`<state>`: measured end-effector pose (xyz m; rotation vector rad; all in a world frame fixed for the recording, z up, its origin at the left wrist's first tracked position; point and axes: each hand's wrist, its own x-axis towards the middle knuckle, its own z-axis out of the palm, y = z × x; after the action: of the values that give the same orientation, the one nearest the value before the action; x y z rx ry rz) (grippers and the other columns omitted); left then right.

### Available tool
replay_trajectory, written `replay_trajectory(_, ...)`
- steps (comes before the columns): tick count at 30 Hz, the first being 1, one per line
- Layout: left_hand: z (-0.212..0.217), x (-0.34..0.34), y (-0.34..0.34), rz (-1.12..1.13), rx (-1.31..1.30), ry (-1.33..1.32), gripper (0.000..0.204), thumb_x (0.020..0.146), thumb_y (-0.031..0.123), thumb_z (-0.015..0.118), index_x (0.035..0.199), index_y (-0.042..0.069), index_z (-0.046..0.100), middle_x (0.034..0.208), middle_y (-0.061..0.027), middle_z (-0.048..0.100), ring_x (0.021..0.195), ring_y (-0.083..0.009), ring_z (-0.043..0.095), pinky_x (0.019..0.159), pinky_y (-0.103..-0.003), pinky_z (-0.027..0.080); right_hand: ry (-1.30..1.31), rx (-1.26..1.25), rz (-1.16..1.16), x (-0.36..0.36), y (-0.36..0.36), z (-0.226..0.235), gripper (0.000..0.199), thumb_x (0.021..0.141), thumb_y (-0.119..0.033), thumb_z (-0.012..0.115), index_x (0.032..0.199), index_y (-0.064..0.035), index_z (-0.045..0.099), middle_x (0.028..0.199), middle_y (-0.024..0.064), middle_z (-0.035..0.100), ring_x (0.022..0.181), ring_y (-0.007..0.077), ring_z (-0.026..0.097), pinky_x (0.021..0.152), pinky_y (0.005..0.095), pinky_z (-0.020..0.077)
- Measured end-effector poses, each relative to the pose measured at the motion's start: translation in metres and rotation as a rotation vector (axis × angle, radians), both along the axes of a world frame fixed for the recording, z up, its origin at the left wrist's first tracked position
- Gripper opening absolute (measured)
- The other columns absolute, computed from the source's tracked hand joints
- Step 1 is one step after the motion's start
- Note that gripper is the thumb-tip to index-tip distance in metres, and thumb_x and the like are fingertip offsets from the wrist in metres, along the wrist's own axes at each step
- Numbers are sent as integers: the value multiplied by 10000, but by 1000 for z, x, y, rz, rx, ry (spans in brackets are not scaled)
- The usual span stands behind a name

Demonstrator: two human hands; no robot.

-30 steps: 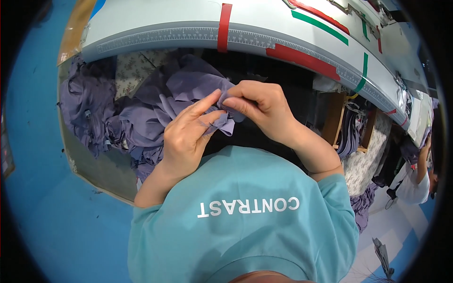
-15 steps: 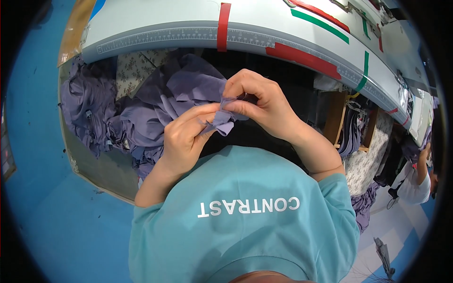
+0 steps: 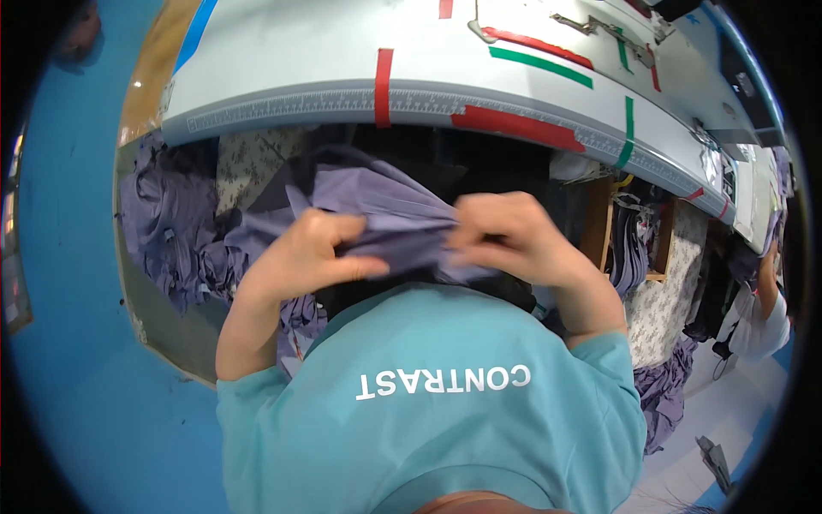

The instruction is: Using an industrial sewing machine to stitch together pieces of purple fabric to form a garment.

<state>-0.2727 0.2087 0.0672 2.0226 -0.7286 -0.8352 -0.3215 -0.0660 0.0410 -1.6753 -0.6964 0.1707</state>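
Both my hands hold one piece of lilac fabric point(image 3: 390, 214) in front of my chest, below the edge of the grey work table point(image 3: 325, 60). My left hand point(image 3: 308, 253) pinches the cloth's left part, thumb pointing right. My right hand point(image 3: 509, 236) grips the right part with curled fingers. The fabric is stretched in folds between the two hands and trails down to the left.
A pile of lilac fabric pieces point(image 3: 167, 227) lies in a bin at my left. Red and green tape strips point(image 3: 384, 73) mark the table. More cloth hangs on a wooden rack point(image 3: 638, 244) at my right. Another person point(image 3: 762, 313) stands at the far right.
My hands have moved apart, spreading the fabric between them. The view has shifted so the table sits lower and fills more of the picture.
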Motion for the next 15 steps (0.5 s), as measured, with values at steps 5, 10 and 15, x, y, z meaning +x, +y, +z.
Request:
replay_trajectory(5,-31,-20,-30,-239,-474,-63,277,807,148,769,977,-38,654,878,-137,669,959,-285,626,778,-349,493,149,290,-334,-79,-106,53,142,721,-100,816,687,-54,687,682,90,674,593,206,642,595,297,492)
replay_trajectory(10,42,42,-31,-111,-620,-274,244,725,192,830,850,46,680,702,-68,661,550,-216,619,517,-290,463,-106,23,-323,-107,-140,84,159,715,-143,827,689,-59,695,683,87,656,619,253,645,620,349,504)
replay_trajectory(15,80,158,-47,230,-47,-974,132,834,92,723,887,5,640,701,-41,589,623,-115,554,589,-257,440,303,-62,-459,28,-85,23,140,775,-109,775,793,-11,677,735,40,655,624,80,564,554,253,438)
